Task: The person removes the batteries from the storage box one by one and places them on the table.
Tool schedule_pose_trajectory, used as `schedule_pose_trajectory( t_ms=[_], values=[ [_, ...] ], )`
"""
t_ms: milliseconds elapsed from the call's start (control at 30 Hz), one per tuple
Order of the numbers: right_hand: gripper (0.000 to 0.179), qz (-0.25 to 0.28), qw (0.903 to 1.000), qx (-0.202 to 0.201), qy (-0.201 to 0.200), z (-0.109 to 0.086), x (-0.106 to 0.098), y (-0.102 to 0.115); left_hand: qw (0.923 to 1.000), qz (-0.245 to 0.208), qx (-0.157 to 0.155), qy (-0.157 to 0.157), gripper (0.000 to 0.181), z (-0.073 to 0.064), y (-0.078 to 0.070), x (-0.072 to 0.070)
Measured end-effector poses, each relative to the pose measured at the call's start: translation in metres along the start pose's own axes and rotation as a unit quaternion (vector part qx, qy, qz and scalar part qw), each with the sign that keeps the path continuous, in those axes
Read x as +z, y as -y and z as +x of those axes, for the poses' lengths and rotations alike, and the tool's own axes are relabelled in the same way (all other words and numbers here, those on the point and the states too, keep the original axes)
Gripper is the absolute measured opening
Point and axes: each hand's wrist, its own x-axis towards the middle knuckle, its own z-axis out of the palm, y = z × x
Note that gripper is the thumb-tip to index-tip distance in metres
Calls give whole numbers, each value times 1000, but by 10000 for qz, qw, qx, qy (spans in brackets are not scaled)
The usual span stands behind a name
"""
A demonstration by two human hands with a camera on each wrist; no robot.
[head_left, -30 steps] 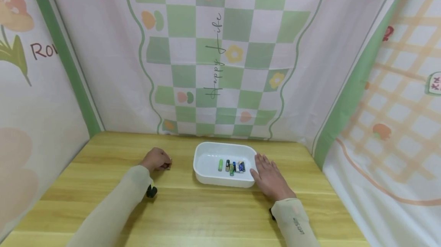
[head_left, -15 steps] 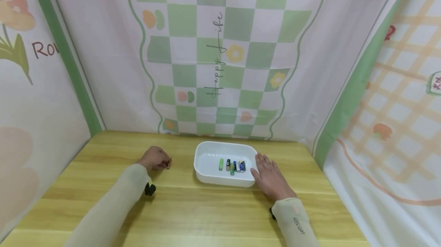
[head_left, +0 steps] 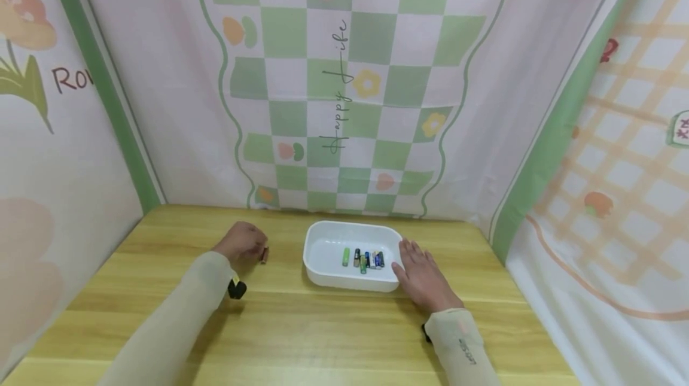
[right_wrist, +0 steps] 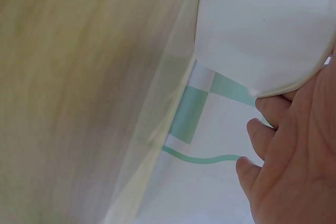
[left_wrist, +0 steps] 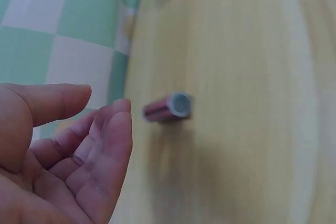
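A dark red battery [head_left: 264,255] is on the wooden table, left of the white tray [head_left: 317,277]. My left hand [head_left: 243,240] is just beside it. In the left wrist view, the thumb and relaxed fingers of that hand [left_wrist: 79,156] stand apart with nothing between them, and a small gap separates them from the battery [left_wrist: 167,108]. Several batteries lie in the tray's right half, among them a light green one [head_left: 345,257] a little apart. My right hand [head_left: 425,278], fingers straight, rests against the tray's right end; the right wrist view shows its fingertips at the rim [right_wrist: 262,92].
The wooden table [head_left: 323,338] ends at the back against a green-and-white checked cloth [head_left: 344,105]. More printed cloth hangs along the left and right sides. Each wrist wears a small dark device, partly seen at the sleeve.
My left hand has let go of the dark red battery and drawn slightly away from it, up and to the left. The right hand and the tray stay where they were.
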Motion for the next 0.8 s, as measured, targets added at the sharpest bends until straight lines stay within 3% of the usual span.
schedule_pose_trajectory(
  t_ms=[200,800],
  values=[
    [66,-14,10000,40,-25,0,0,0,9995,-267,-19,147,29,0,-14,-2],
    [69,-38,10000,51,59,-1,-1,1,9984,-336,370,250,25,1,-50,18]
  ],
)
